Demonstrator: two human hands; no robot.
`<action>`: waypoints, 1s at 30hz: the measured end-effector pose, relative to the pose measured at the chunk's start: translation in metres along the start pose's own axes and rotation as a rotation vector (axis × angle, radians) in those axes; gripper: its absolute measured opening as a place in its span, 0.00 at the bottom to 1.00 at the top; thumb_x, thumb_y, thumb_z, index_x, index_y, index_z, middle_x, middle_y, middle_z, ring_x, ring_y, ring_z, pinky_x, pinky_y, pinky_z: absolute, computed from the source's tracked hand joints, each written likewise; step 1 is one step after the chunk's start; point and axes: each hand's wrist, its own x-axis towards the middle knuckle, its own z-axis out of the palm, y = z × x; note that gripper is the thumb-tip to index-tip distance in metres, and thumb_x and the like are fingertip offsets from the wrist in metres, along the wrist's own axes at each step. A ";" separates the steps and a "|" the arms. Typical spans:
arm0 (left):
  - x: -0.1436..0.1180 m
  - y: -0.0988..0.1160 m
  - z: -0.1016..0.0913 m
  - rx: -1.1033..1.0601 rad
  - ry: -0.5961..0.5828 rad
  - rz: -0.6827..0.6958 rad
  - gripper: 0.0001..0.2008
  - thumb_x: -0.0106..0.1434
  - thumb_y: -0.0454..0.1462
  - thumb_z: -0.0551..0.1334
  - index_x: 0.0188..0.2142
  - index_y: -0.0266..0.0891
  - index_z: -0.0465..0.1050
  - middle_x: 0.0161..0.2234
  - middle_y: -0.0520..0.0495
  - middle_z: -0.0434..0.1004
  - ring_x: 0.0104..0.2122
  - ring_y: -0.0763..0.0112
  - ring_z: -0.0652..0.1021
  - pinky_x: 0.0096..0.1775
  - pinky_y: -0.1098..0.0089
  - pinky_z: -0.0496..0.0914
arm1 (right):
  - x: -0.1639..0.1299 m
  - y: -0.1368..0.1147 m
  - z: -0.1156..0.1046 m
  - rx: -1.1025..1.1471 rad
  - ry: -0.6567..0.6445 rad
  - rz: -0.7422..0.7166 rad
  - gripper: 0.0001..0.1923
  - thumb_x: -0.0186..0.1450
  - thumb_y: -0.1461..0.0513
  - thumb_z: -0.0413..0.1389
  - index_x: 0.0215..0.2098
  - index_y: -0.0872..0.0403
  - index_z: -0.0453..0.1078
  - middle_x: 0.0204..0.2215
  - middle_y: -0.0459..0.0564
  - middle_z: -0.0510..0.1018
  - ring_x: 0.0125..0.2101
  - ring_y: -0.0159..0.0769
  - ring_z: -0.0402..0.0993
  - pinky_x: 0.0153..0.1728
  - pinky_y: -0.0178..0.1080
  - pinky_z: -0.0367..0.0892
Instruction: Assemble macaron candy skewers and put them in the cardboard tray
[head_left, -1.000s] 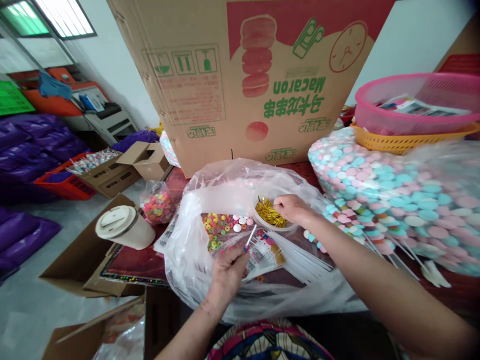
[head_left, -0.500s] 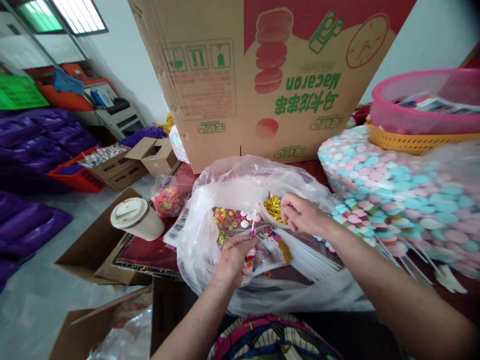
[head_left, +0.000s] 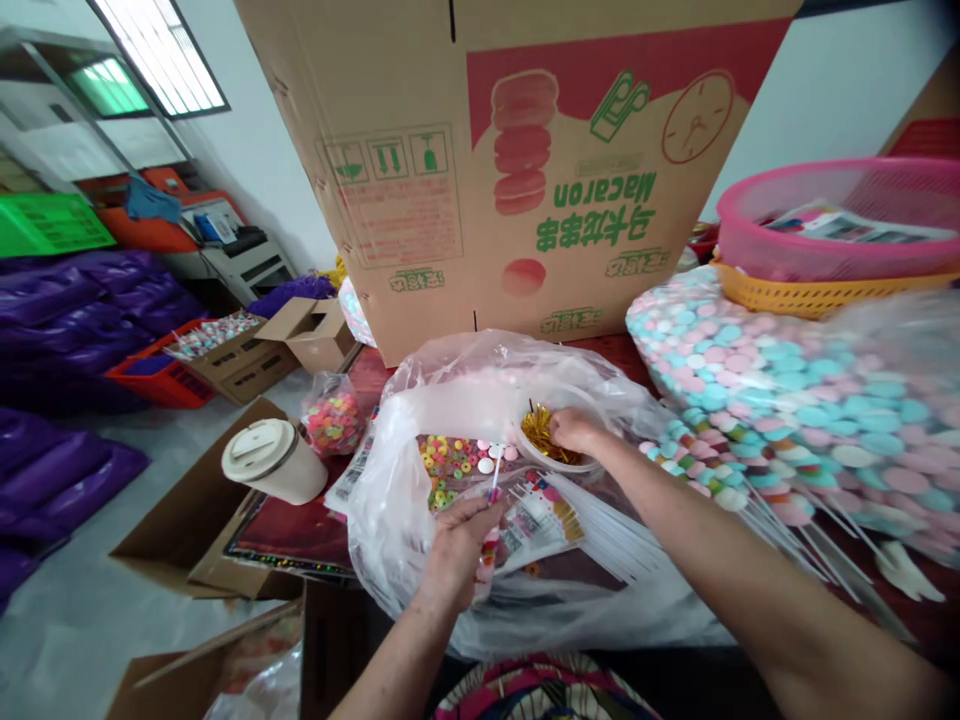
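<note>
Since the earlier frame your right hand point(head_left: 574, 430) has dropped back into the white dish point(head_left: 559, 462), fingers pinched into the gold twist ties point(head_left: 541, 435). Your left hand point(head_left: 457, 535) grips the candy packet point(head_left: 491, 520) by its neck, stick up, over the clear bag point(head_left: 465, 400). Pull out 1 tie only, and keep the neck bunched tight while you fetch it.

Right hand point(head_left: 574, 430) lifted off the gold twist ties point(head_left: 541, 438) half a second ago, now back down in the dish, fingers on them. Left hand point(head_left: 457, 535) keeps pinching the candy stick point(head_left: 495, 480), shifted slightly.
</note>
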 end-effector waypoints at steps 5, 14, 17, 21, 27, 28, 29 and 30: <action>0.004 0.001 0.000 -0.012 -0.005 -0.018 0.14 0.44 0.44 0.71 0.20 0.35 0.72 0.14 0.56 0.65 0.13 0.78 0.66 0.17 0.75 0.57 | -0.018 0.009 -0.024 0.178 0.008 0.106 0.08 0.70 0.61 0.49 0.40 0.58 0.67 0.30 0.47 0.74 0.23 0.27 0.69 0.23 0.32 0.67; 0.007 -0.002 0.010 0.014 -0.070 0.080 0.07 0.45 0.39 0.64 0.20 0.36 0.72 0.17 0.53 0.68 0.18 0.76 0.66 0.23 0.73 0.60 | -0.132 -0.047 0.013 0.364 0.029 -0.587 0.08 0.67 0.63 0.45 0.29 0.53 0.59 0.23 0.43 0.68 0.24 0.29 0.64 0.26 0.32 0.58; 0.010 -0.010 0.007 0.271 -0.085 0.276 0.07 0.49 0.37 0.58 0.18 0.37 0.69 0.17 0.54 0.65 0.19 0.76 0.63 0.24 0.73 0.58 | -0.138 -0.057 0.039 0.181 0.152 -0.535 0.08 0.67 0.64 0.42 0.31 0.53 0.60 0.23 0.46 0.69 0.23 0.32 0.64 0.25 0.34 0.54; 0.011 -0.015 0.001 0.560 -0.117 0.484 0.08 0.51 0.33 0.55 0.16 0.38 0.63 0.16 0.55 0.62 0.20 0.75 0.63 0.26 0.72 0.57 | -0.126 -0.048 0.051 0.100 0.146 -0.494 0.09 0.66 0.66 0.44 0.41 0.55 0.64 0.30 0.51 0.77 0.30 0.36 0.72 0.29 0.35 0.58; 0.006 -0.018 0.000 0.785 -0.139 0.726 0.08 0.55 0.31 0.54 0.22 0.38 0.67 0.22 0.53 0.67 0.24 0.73 0.68 0.30 0.72 0.61 | -0.129 -0.036 0.052 -0.054 0.072 -0.396 0.11 0.67 0.66 0.43 0.35 0.57 0.66 0.26 0.54 0.77 0.27 0.38 0.71 0.28 0.37 0.55; 0.006 -0.018 0.000 0.801 -0.114 0.725 0.07 0.55 0.30 0.54 0.24 0.38 0.69 0.21 0.53 0.67 0.24 0.73 0.67 0.29 0.72 0.61 | -0.128 -0.035 0.053 -0.036 0.086 -0.383 0.11 0.67 0.66 0.43 0.34 0.57 0.66 0.26 0.54 0.76 0.27 0.38 0.71 0.27 0.37 0.55; 0.005 -0.018 0.001 0.823 -0.104 0.725 0.07 0.55 0.30 0.55 0.27 0.38 0.71 0.22 0.53 0.67 0.24 0.73 0.67 0.29 0.72 0.61 | -0.127 -0.033 0.054 0.002 0.110 -0.369 0.11 0.67 0.66 0.43 0.34 0.57 0.66 0.25 0.54 0.76 0.26 0.38 0.70 0.27 0.37 0.55; 0.005 -0.017 0.001 0.848 -0.117 0.736 0.08 0.55 0.30 0.55 0.29 0.38 0.72 0.22 0.53 0.67 0.24 0.72 0.68 0.30 0.72 0.62 | -0.126 -0.032 0.055 0.050 0.132 -0.353 0.10 0.66 0.66 0.44 0.32 0.57 0.66 0.25 0.53 0.75 0.26 0.37 0.69 0.27 0.37 0.55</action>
